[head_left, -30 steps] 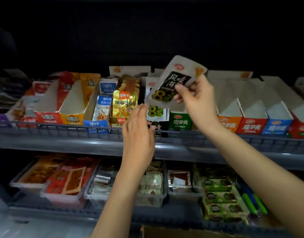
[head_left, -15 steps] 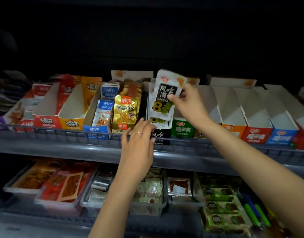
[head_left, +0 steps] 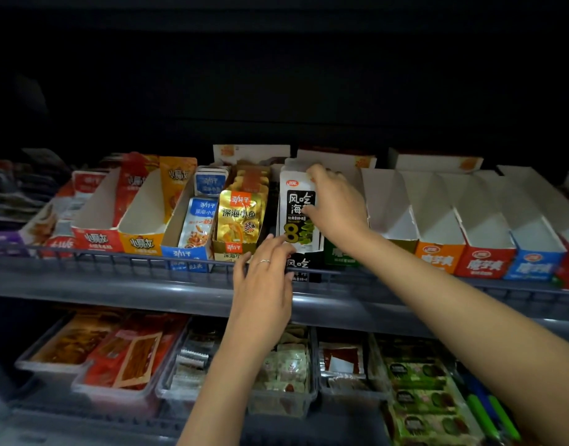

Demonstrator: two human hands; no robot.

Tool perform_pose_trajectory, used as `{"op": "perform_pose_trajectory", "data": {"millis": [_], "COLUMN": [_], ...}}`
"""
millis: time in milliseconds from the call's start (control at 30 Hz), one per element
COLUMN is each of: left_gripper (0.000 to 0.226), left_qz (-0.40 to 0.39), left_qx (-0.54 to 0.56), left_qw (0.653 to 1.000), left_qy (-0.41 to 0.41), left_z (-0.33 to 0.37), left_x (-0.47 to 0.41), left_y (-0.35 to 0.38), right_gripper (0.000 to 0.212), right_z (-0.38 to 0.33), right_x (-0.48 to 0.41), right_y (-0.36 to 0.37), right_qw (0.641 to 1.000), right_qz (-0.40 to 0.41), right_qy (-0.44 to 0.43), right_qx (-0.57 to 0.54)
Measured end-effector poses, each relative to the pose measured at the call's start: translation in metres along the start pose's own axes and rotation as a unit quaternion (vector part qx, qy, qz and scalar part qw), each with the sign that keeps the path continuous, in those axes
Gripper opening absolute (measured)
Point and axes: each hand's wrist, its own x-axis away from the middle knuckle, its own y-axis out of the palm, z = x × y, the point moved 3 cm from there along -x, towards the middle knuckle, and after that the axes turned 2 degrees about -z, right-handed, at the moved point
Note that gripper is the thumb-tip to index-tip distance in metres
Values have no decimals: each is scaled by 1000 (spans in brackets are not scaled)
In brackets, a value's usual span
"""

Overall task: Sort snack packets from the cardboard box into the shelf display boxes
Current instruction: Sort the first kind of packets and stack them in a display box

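The grey metal shelf carries a row of cardboard display boxes, and in the middle of the row stands the black box. Right of the black box are several open boxes with plain white inner walls. Below it, clear plastic trays hold small wrapped snacks. Left of it, a gold box is packed with shiny gold packets. Inside the black box a flat white-and-black packet stands upright. The right hand curls round the packet's top and side edge. The left hand, with fingers almost straight, touches the packet's lower front.
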Motion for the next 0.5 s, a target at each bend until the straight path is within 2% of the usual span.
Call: {"op": "perform_pose_trajectory", "data": {"millis": [267, 367, 500], "left_gripper": [35, 36, 39], "left_qz": [3, 0, -2], "left_qx": [5, 6, 5], "left_qw": [1000, 1000, 1000], "left_qy": [1, -1, -3], "left_z": [0, 0, 1], "left_x": [-1, -1, 0], "left_y": [0, 0, -1], "right_gripper": [54, 67, 81], "right_z": [-1, -3, -6], "right_x": [-2, 0, 1], "right_y": [1, 2, 5], "right_qw": [994, 990, 984], "right_qz": [31, 49, 8], "right_qy": [2, -43, -94], "right_qx": [101, 127, 148]}}
